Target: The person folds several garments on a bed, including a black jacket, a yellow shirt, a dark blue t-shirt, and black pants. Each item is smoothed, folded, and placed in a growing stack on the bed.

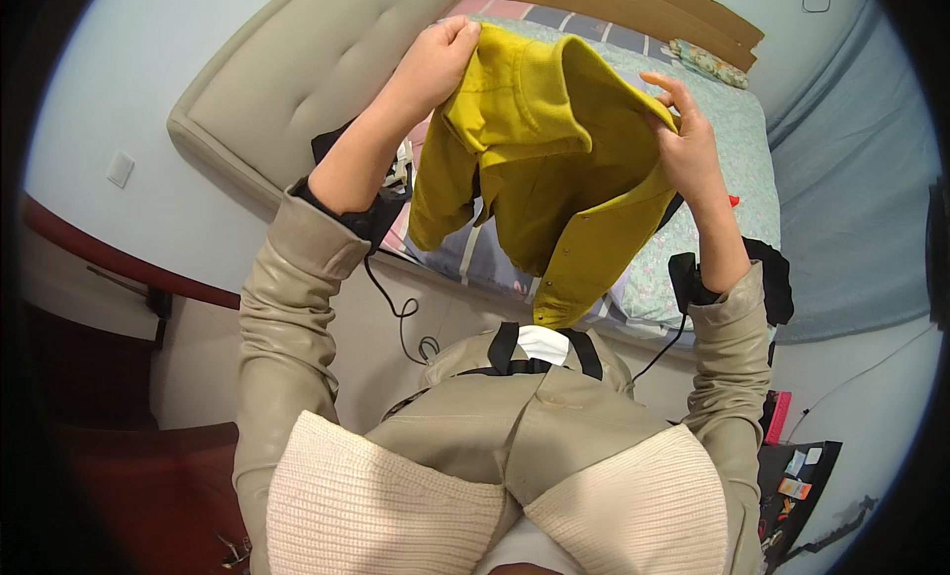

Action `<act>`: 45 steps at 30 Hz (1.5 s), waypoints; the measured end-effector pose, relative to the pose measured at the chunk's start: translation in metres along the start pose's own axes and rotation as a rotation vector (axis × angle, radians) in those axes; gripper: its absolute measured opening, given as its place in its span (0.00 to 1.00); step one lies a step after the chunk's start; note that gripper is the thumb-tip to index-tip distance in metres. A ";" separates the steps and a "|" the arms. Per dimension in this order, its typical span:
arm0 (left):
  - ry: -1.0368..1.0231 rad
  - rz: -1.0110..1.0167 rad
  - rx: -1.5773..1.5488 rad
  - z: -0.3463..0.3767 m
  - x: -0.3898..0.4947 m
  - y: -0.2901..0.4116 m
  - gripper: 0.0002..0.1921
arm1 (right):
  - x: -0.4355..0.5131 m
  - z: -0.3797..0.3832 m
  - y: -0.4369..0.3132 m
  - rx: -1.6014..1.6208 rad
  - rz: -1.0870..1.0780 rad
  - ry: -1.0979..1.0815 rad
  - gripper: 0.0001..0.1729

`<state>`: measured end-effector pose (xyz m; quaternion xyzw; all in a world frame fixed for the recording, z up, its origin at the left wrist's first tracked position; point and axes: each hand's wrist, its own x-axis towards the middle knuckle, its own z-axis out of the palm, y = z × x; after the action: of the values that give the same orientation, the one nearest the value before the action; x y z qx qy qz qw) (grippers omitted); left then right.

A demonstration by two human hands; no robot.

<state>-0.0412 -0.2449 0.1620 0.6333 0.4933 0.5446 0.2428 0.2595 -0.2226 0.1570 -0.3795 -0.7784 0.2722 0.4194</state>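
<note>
A yellow-green jacket (519,122) with a row of snap buttons hangs between my two hands above the bed. My left hand (438,59) pinches its upper left edge, the fingers closed on the cloth. At the right, my right hand (686,141) grips the jacket's front edge near the collar between thumb and fingers, with the index finger raised. The collar stands partly open toward me. One sleeve dangles at the left, and the snap-button front hangs lowest, close to my body. Cloth hides part of my right hand's fingertips.
The bed (731,159) bears a pale floral cover and striped bedding. A padded beige headboard (297,92) is on the left, blue-grey curtains (853,174) on the right. Black cables (401,315) run from my wrist bands. A dark shelf (801,464) with small items stands at lower right.
</note>
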 end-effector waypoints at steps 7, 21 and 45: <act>-0.001 -0.192 -0.330 0.025 0.013 0.014 0.14 | -0.021 0.033 -0.014 -0.044 -0.226 0.052 0.21; -0.290 0.308 0.619 0.039 -0.022 0.013 0.13 | 0.010 -0.033 0.004 0.373 0.062 0.041 0.14; -0.328 0.072 0.392 0.018 -0.003 -0.006 0.14 | -0.001 -0.066 0.009 0.384 0.223 0.010 0.15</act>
<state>-0.0268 -0.2412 0.1499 0.7653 0.5205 0.3369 0.1729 0.3197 -0.2109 0.1825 -0.3777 -0.6634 0.4582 0.4553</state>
